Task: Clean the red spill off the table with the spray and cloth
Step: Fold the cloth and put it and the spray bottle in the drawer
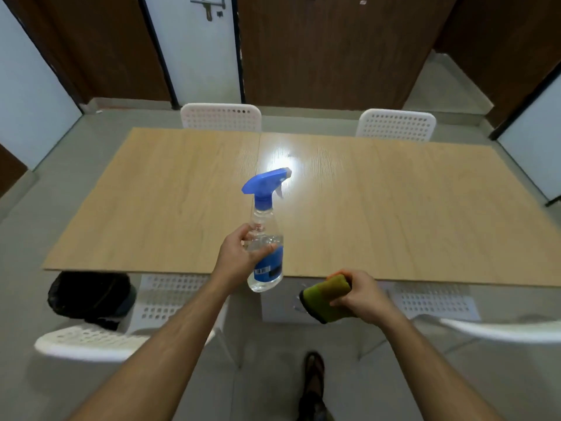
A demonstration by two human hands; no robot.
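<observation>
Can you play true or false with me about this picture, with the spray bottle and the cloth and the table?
1. The left hand holds the spray bottle by its clear body. True.
2. The bottle's sprayer top is red. False: the top is blue.
3. The right hand grips a folded green cloth. True.
4. The cloth is lying flat on the table. False: it is held in the hand, at the table's near edge.
5. Two white chairs stand at the far side of the table. True.
6. A big red puddle shows on the tabletop. False: no red shows, only a bright glare of light.
</observation>
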